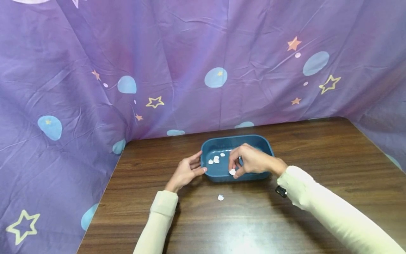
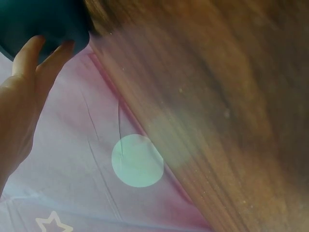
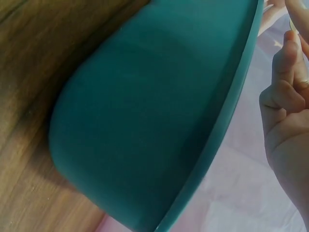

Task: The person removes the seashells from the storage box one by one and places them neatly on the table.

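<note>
A blue-teal plastic basin sits on the wooden table. My right hand is over the basin's front side, pinching a small white rounded piece between thumb and fingers. In the right wrist view the right hand appears at the right edge, beyond the basin's rim. Several similar white pieces lie on the basin floor towards the left. At the basin's left end my left hand rests against it, fingers extended along the outer wall. The left wrist view shows two straight fingertips touching that wall.
One more white piece lies on the table in front of the basin. A small black object shows by the right sleeve cuff. Behind the table hangs a purple curtain with stars and blue spots.
</note>
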### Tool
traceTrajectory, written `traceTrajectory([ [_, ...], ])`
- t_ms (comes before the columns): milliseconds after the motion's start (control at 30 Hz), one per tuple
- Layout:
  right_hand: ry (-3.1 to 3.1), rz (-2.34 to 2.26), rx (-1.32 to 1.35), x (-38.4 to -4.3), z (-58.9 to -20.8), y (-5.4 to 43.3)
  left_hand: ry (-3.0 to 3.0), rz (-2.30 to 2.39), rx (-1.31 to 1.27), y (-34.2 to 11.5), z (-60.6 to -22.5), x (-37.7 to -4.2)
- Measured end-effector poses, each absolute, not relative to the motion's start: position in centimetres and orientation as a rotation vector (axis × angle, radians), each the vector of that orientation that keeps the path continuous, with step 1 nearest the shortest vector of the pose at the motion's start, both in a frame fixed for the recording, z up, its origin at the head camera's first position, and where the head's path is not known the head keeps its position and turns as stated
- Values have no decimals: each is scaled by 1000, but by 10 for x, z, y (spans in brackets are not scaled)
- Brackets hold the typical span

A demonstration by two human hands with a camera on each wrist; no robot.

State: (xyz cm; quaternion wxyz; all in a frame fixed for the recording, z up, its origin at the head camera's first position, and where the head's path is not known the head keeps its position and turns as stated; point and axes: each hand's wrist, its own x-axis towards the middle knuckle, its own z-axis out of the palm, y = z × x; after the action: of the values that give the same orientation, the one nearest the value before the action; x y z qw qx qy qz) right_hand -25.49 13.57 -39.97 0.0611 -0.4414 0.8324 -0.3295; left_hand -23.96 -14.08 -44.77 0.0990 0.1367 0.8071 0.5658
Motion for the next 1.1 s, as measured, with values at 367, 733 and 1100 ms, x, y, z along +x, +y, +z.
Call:
traceTrajectory([
  [367,2579,-932,-1352,-242,-407,133,2401,1672,393,-140,-446,-240],
  [733,2642,-837,-1414,-226,-416,128,2389,1675,401,-140,-446,-240],
  [1100,2763,-578,-1412,-204,-420,114,2393,1677,388,-140,-446,-238],
])
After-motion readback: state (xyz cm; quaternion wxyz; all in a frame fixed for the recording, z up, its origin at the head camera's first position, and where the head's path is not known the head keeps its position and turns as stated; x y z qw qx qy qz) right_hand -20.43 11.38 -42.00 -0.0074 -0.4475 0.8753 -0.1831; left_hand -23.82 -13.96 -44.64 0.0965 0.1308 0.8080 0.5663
